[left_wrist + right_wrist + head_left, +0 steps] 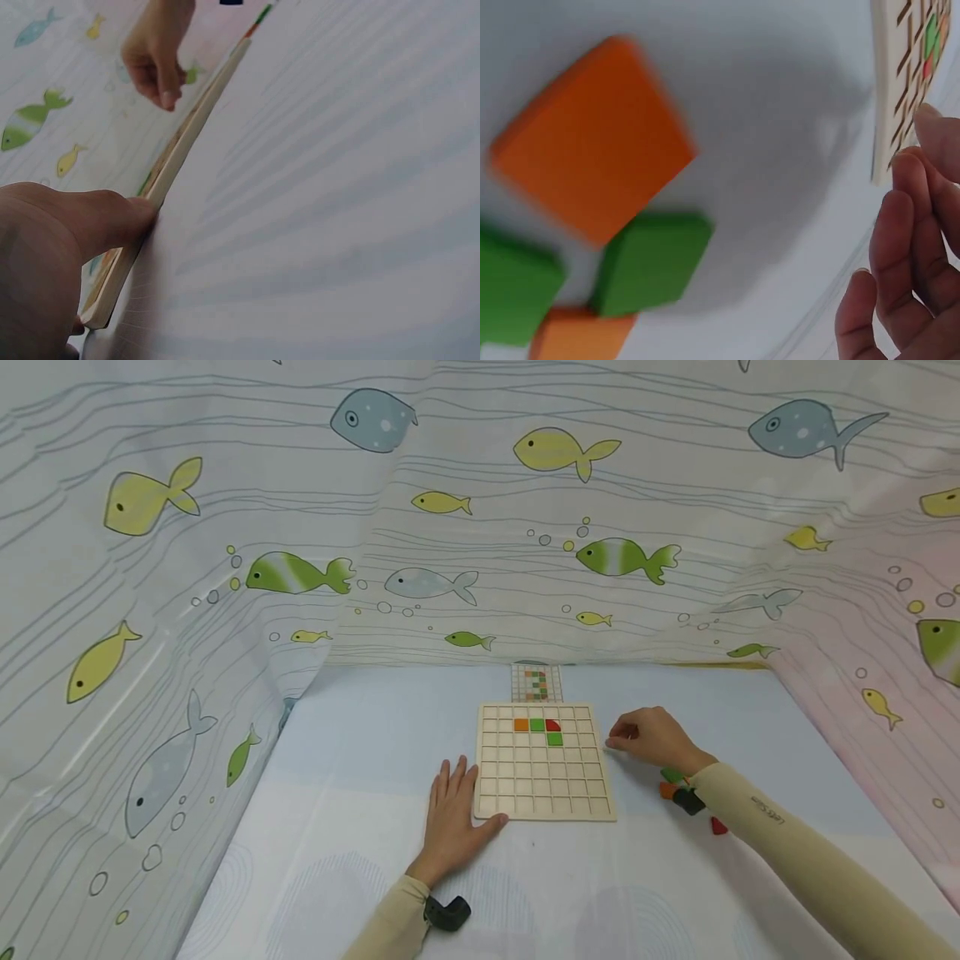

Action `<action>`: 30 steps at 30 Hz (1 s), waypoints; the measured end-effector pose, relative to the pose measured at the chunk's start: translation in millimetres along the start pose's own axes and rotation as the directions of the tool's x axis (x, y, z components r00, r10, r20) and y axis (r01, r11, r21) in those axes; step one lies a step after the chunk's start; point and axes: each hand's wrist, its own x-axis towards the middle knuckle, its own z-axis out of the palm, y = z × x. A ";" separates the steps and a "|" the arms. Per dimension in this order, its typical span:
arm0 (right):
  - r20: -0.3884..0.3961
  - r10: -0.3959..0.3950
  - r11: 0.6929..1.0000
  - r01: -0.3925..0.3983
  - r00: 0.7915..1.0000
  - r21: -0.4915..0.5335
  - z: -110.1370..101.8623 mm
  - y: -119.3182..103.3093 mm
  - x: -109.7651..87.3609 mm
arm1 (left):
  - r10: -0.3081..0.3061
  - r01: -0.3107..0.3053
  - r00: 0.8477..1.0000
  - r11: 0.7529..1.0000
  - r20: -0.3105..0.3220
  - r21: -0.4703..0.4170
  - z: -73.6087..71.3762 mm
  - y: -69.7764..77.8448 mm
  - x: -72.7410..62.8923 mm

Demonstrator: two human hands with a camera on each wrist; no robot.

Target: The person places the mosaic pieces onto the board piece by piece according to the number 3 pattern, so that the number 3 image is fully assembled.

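A square wooden grid board (543,777) lies flat before me. My left hand (453,827) rests at its lower left corner, fingers extended along the left side and the thumb (120,217) pressing the near edge. An orange tile (521,725), a green tile (537,725) and a red rounded tile (552,725) sit in a row near its top. Another green tile (555,739) lies under the red one. My right hand (651,735) hovers just right of the board, fingers loosely bent. No tile shows between its thumb and fingertips in the right wrist view.
Loose tiles lie on the table beneath my right wrist, among them an orange tile (596,142), a green tile (656,262) and a red tile (718,826). A printed pattern card (537,683) stands behind the board. Fish-patterned curtain (480,543) encloses the table.
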 end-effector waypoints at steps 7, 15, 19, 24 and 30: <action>0.066 0.034 0.999 -0.035 0.997 0.002 -18.7 16.6 -25.7 | -0.008 0.008 1.000 1.000 0.000 0.004 0.4 -1.5 1.2; 0.072 0.085 0.996 -0.083 0.994 -0.035 -33.5 32.8 -50.5 | -0.005 0.005 1.000 1.000 -0.002 0.003 0.4 -1.2 1.5; 0.073 0.090 0.995 -0.087 0.993 -0.046 -39.0 41.1 -61.2 | -0.007 0.007 1.000 1.000 0.003 0.003 0.1 -0.8 1.6; 0.057 0.047 0.998 -0.044 0.997 -0.048 -44.2 53.0 -72.3 | -0.006 0.006 1.000 1.000 0.002 -0.001 -0.1 -0.5 1.2; 0.044 -0.010 0.999 0.012 0.999 -0.044 -43.1 68.6 -83.1 | -0.008 0.008 1.000 1.000 0.004 -0.011 0.8 -0.5 0.4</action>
